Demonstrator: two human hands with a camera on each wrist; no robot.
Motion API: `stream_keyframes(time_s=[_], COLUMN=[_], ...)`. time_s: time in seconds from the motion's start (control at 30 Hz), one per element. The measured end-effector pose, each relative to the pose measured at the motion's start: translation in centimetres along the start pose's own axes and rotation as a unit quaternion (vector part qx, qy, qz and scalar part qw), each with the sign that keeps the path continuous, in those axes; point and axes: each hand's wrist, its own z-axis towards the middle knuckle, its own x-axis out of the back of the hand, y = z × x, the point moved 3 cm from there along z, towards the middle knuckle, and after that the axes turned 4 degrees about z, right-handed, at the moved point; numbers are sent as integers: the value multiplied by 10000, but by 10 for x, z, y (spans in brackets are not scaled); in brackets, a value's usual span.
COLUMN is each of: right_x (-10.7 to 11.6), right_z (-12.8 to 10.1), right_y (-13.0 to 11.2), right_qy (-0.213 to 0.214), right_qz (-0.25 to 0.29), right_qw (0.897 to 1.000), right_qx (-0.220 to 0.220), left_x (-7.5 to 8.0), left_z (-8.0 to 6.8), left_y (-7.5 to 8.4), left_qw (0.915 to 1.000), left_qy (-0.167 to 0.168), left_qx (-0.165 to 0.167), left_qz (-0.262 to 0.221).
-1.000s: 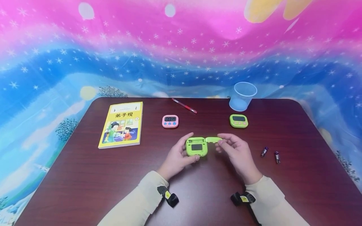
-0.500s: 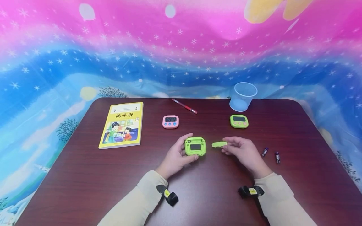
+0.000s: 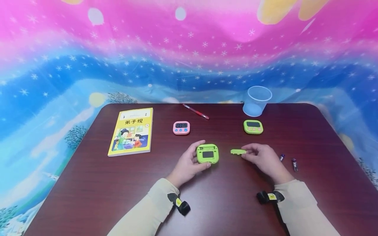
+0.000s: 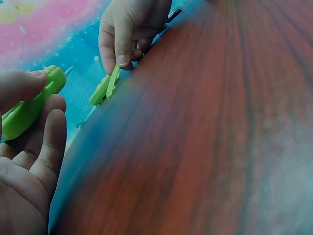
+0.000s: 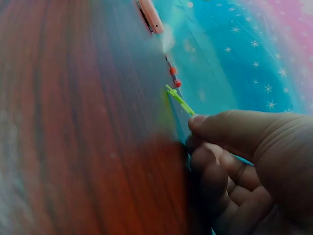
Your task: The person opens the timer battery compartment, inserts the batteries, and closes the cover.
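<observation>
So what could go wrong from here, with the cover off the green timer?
The right hand pinches the small battery cover only by one end, so it might slip. The two batteries lie loose near the right wrist; a sleeve could roll them away. The left hand holds the open green timer tilted.

Bare desk (image 3: 224, 196) lay open in front of both hands. Behind them stood the pink timer (image 3: 181, 127), green timer (image 3: 253, 126) and cup (image 3: 256, 100); two batteries (image 3: 288, 161) lay rightward.

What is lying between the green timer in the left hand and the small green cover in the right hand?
Nothing: in the head view only bare table separates the green timer from the green cover.
</observation>
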Motion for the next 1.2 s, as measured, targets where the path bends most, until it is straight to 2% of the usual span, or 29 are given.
stream_keyframes(time_s=[0.23,0.6,0.97,1.1,1.2], right_x=[2,2,-3,0,7], right_z=[-2,0,4,0,-9], right_y=[-3,-3,-3,-1,-1], right_qy=[236,178,166,362,687], right_qz=[-526,-558,-488,-446,-471], right_qw=[9977,9979,9982,9977,9956], right_qx=[369,271,302,371,436], left_x=[-1,-2,4,2,0], left_z=[-1,0,-4,-3,0], left_y=[1,2,2,-2,-2], left_qw=[10000,10000,10000,10000,9999], left_qy=[22,-18,35,10,-55], left_qx=[-7,47,53,74,45], left_qz=[53,62,65,-44,-109])
